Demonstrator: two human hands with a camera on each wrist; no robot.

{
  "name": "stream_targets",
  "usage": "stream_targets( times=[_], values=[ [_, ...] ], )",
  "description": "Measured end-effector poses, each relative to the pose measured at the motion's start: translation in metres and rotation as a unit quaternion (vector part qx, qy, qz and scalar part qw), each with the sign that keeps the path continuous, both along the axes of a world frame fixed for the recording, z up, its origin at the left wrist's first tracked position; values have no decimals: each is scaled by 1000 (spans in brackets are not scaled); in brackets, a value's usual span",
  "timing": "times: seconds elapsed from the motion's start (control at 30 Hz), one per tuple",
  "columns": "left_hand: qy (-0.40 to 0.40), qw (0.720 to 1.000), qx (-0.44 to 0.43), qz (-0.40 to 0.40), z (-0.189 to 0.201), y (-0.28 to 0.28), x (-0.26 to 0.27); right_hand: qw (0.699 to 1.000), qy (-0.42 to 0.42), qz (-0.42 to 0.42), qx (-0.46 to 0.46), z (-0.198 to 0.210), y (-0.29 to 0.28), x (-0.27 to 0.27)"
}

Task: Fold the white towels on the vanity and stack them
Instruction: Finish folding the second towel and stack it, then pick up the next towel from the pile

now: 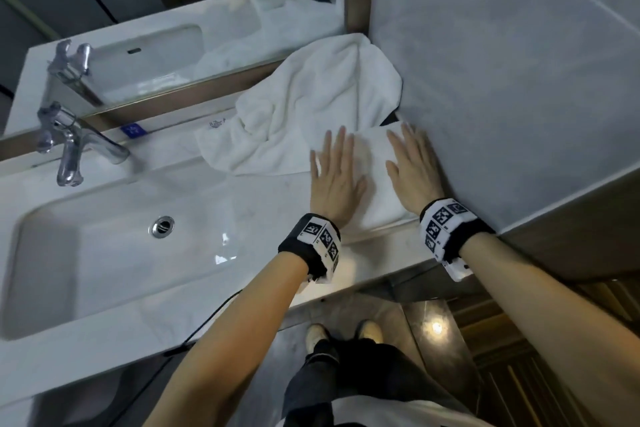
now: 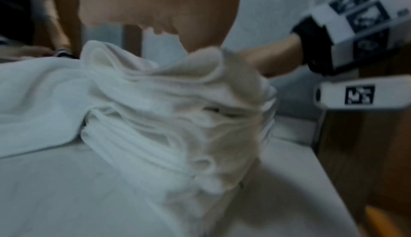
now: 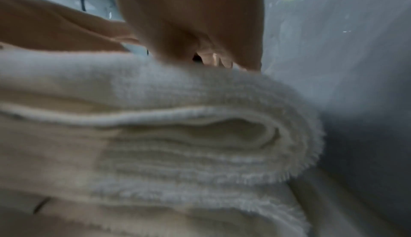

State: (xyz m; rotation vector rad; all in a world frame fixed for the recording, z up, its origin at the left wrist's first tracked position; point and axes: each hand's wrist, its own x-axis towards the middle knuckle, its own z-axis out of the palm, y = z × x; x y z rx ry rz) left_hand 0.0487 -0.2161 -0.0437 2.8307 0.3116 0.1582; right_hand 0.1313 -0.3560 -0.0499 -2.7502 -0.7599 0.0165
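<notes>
A folded white towel [image 1: 375, 180] lies on the vanity counter [image 1: 263, 194] by the right wall. My left hand [image 1: 334, 173] lies flat on its left side, fingers straight. My right hand [image 1: 414, 170] presses flat on its right side, next to the wall. Behind them a loose, crumpled white towel [image 1: 311, 104] is heaped in the corner against the mirror. The left wrist view shows the folded towel's layered edges [image 2: 177, 121] under my palm [image 2: 155, 8]. In the right wrist view the folded stack [image 3: 177, 135] fills the frame below my right palm [image 3: 189, 20].
A white sink basin [image 1: 114, 253] with a drain [image 1: 161, 226] takes the left of the counter, with a chrome tap [image 1: 74, 146] behind it. A mirror [image 1: 173, 10] runs along the back. A grey tiled wall [image 1: 502, 80] bounds the right side.
</notes>
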Motion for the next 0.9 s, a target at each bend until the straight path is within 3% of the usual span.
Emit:
stream_targets(
  times=[0.07,0.13,0.33,0.67,0.8,0.9],
  values=[
    [61,997,26,-46,-16,0,4,999,34,6,-33,-8,2,1],
    [100,995,-5,-28,-30,0,4,997,55,1,-45,-18,-1,1],
    [83,996,-37,-2,-48,-4,3,996,49,-1,-79,-29,1,1],
    [142,986,-82,-37,-22,18,12,987,129,19,-99,-8,5,12],
    [-6,994,-99,-54,5,64,26,972,184,21,-144,14,18,36],
    [-65,985,-162,15,11,102,36,974,211,-22,-83,39,36,63]
  ],
)
